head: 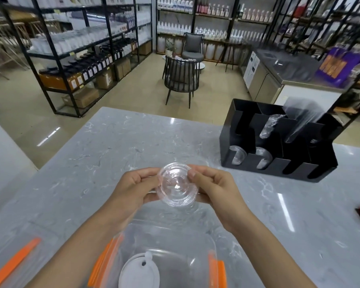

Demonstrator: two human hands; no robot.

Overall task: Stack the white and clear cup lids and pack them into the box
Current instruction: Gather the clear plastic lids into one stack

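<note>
**Clear lids held above box, white lid already in**

Head cam: both hands gripped a small stack of clear lids (177, 187) at chest height over the grey marble counter (116, 142); left hand (133, 190) and right hand (214, 188) pinched opposite rims, flat faces toward the camera. The transparent, orange-clipped box (213, 254) sat directly below and nearer the body, a matte white lid (138, 271) lying inside. Lids looked thin, ribbed, glossy. Black organizer (279, 142) stood to the right w/ more lids.

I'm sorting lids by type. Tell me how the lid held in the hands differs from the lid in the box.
The held lid is clear; the lid in the box is opaque white. The held lid is pinched above the counter by both hands; the white one lies at the bottom of the clear box, untouched. Both are round.
</note>
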